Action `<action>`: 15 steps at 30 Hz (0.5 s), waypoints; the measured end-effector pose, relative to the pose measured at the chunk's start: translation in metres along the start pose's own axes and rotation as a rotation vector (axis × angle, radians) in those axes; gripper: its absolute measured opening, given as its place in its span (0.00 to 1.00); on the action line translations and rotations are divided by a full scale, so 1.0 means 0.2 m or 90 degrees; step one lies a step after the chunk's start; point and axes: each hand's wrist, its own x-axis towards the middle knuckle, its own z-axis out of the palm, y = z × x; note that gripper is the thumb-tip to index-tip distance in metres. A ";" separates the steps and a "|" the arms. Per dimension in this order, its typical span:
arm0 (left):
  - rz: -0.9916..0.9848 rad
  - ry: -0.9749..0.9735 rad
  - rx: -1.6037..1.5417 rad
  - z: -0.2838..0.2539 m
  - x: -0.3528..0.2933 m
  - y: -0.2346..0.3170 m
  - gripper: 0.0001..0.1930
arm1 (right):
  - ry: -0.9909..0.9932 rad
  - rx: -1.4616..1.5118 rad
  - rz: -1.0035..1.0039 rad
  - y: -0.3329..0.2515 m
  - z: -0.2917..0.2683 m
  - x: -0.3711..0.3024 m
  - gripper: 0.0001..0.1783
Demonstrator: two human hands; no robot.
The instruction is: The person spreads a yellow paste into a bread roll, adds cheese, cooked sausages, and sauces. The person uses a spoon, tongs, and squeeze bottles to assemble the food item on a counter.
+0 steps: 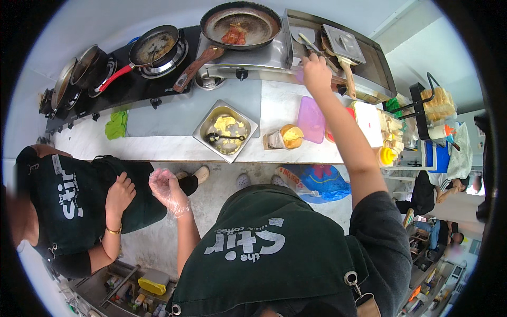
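Note:
My left hand [169, 191], in a clear plastic glove, hovers in front of my apron with its fingers curled together and nothing visible in them. My right hand [317, 74] reaches far forward to the griddle's left front corner. Its fingers close around something hidden by the hand, right by a utensil with a pale handle [309, 42]. Below that arm lies a pink-purple plastic lid or board [311, 120]. Beside it a round bun topped with yellow egg [291, 136] sits in a paper wrapper [273, 140]. A steel pan [203, 129] holds scrambled egg [226, 124] and a black spoon [212, 138].
A frying pan with reddish meat strips [233, 36] stands at the back; its wooden handle [195, 71] juts forward. A red-handled pan [154, 46] sits on the left stove. On the griddle [381, 79] rests a square metal lid [346, 44]. A co-worker's hand [120, 196] is close on my left.

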 end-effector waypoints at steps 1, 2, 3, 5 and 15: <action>0.003 -0.012 -0.017 -0.01 0.01 0.00 0.21 | -0.030 -0.029 -0.036 0.05 0.03 0.04 0.09; 0.005 -0.025 -0.033 -0.01 0.02 -0.01 0.21 | -0.060 -0.059 -0.072 0.08 0.06 0.05 0.10; 0.009 -0.036 -0.049 0.01 0.02 0.01 0.21 | -0.063 -0.061 -0.100 0.09 0.08 0.06 0.09; 0.013 -0.029 -0.048 0.05 0.01 0.04 0.19 | -0.071 -0.069 -0.154 0.11 0.11 0.08 0.07; 0.028 -0.037 -0.056 0.08 -0.04 0.05 0.18 | -0.066 0.020 -0.167 0.28 -0.03 0.31 0.14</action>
